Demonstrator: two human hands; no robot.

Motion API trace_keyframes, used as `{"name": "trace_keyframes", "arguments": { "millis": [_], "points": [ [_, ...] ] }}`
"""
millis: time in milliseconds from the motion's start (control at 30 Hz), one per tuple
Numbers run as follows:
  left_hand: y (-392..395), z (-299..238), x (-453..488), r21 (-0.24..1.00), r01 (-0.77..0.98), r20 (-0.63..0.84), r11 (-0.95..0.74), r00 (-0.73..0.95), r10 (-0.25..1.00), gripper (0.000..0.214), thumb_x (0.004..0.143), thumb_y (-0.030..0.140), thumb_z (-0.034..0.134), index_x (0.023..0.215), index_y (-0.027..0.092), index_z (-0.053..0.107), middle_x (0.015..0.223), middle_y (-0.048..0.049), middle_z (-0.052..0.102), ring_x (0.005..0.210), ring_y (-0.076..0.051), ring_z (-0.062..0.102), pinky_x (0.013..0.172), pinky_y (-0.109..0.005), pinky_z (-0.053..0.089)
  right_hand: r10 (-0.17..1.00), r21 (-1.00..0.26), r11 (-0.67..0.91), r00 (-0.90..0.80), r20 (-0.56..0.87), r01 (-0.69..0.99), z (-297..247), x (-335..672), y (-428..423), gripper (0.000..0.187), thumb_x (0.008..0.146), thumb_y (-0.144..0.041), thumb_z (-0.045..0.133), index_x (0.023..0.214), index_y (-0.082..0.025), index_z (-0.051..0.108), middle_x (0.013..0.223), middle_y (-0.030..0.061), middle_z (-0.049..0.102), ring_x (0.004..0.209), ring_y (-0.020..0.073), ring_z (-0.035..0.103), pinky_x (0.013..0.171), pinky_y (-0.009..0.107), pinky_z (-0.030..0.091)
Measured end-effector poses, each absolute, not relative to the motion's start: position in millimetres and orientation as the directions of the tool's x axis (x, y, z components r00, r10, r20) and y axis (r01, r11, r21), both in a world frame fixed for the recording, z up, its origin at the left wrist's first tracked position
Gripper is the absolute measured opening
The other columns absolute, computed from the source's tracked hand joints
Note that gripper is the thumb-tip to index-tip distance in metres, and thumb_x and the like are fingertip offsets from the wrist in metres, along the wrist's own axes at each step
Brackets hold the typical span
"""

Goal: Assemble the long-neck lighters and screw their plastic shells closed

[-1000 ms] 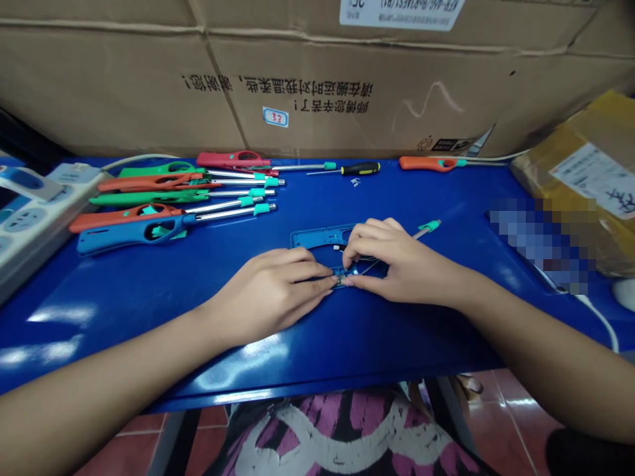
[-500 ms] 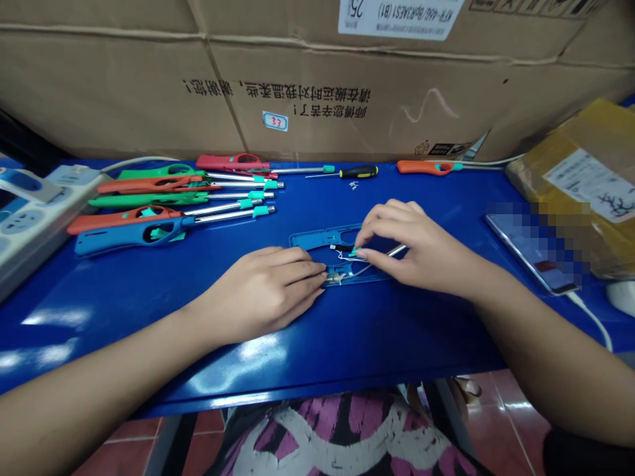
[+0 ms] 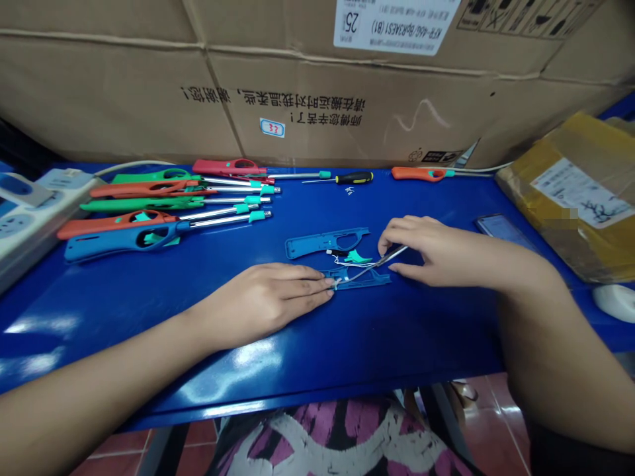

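— Two hands over the table (image 3: 347, 344): the right hand (image 3: 426, 254) has its grip pinched on a thin metal tube (image 3: 391, 254) that slants onto the near blue shell (image 3: 370, 279).
— Left hand (image 3: 262, 304)?
— Grip flat and loose, fingertips touching that shell's end.
— Any writing?
— The box label (image 3: 391, 23) shows "25", and a small sticker (image 3: 271, 127) reads "33".

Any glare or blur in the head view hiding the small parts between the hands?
Head view: sharp at the left hand and the right hand pinching the metal tube; white glare on the blue table lies clear of the parts; the blue shell blends into it; cardboard box edges bow, lens distortion.
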State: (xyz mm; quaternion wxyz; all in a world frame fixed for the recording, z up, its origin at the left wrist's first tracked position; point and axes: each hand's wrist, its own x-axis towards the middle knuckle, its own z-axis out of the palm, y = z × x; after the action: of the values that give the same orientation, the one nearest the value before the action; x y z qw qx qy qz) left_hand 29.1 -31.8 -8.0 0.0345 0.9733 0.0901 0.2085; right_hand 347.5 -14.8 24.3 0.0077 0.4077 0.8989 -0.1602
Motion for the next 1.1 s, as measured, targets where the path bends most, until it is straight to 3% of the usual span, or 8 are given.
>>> {"name": "trace_keyframes", "arguments": {
  "millis": [200,533,600,733,800,933,1100],
  "points": [
    [-27.9,-7.6,21.7,0.128,0.191,0.362,-0.973,0.905,0.225,0.03,0.103,0.014,0.045,0.119,0.013,0.07,0.122,-0.0079,0.074,0.115,-0.022,0.07,0.099,-0.037,0.061,0.717,-0.413,0.58,-0.681,-0.15,0.702,24.3,338.5,-10.3,0.011,0.093,-0.024,0.053,0.091,-0.021,0.063,0.097,0.0065,0.066,0.09,0.022,0.06,0.08,0.036,0.045],
    [-25.4,-1.4,15.3,0.124,0.218,0.34,-0.968,0.907,0.248,0.034,0.104,0.016,0.038,0.118,0.011,0.068,0.116,-0.0096,0.076,0.106,-0.025,0.072,0.09,-0.041,0.063,0.675,-0.462,0.587,-0.717,-0.173,0.665,29.2,330.2,-18.3,0.015,0.096,-0.019,0.052,0.094,-0.02,0.067,0.093,0.0035,0.069,0.081,0.017,0.061,0.071,0.03,0.044],
    [-27.1,2.6,16.2,0.143,0.235,0.323,-0.961,0.907,0.27,0.034,0.103,0.016,0.038,0.12,0.014,0.068,0.115,-0.0087,0.076,0.105,-0.025,0.073,0.089,-0.041,0.063,0.672,-0.431,0.617,-0.726,-0.147,0.659,27.6,328.1,-19.5,0.013,0.096,-0.023,0.055,0.096,-0.02,0.067,0.095,0.0044,0.068,0.084,0.0182,0.061,0.074,0.032,0.045],
    [-29.3,5.8,18.2,0.161,0.252,0.315,-0.954,0.903,0.292,0.033,0.103,0.016,0.039,0.118,0.016,0.068,0.113,-0.0073,0.077,0.104,-0.024,0.073,0.092,-0.039,0.062,0.684,-0.279,0.715,-0.724,0.09,0.641,22.1,313.5,-25.2,0.021,0.095,-0.035,0.061,0.107,-0.019,0.067,0.105,0.0095,0.065,0.098,0.0238,0.058,0.085,0.038,0.043],
    [-29.4,5.5,19.0,0.182,0.267,0.32,-0.946,0.894,0.314,0.033,0.104,0.016,0.038,0.117,0.016,0.068,0.112,-0.0065,0.077,0.104,-0.023,0.073,0.092,-0.038,0.062,0.632,-0.232,0.771,-0.757,0.167,0.593,18.0,303.4,-29.5,0.026,0.098,-0.035,0.057,0.116,-0.02,0.067,0.114,0.0112,0.063,0.103,0.0244,0.056,0.09,0.04,0.042],
    [-27.8,4.0,19.5,0.255,0.287,0.32,-0.924,0.876,0.36,0.032,0.104,0.015,0.039,0.118,0.017,0.068,0.112,-0.0048,0.077,0.101,-0.021,0.073,0.087,-0.036,0.062,0.526,-0.147,0.849,-0.84,0.136,0.508,10.7,290.2,-36.6,0.038,0.102,-0.036,0.049,0.136,-0.023,0.06,0.126,0.0156,0.058,0.114,0.0284,0.052,0.095,0.047,0.04],
    [-24.0,0.7,18.6,0.299,0.277,0.325,-0.913,0.87,0.37,0.026,0.102,0.014,0.048,0.113,0.014,0.071,0.11,-0.0066,0.077,0.099,-0.021,0.073,0.086,-0.033,0.061,0.518,-0.05,0.855,-0.855,0.028,0.516,9.7,289.2,-41.2,0.047,0.102,-0.04,0.048,0.145,-0.022,0.053,0.136,0.0201,0.053,0.125,0.0343,0.048,0.1,0.053,0.039]
  ]
}}
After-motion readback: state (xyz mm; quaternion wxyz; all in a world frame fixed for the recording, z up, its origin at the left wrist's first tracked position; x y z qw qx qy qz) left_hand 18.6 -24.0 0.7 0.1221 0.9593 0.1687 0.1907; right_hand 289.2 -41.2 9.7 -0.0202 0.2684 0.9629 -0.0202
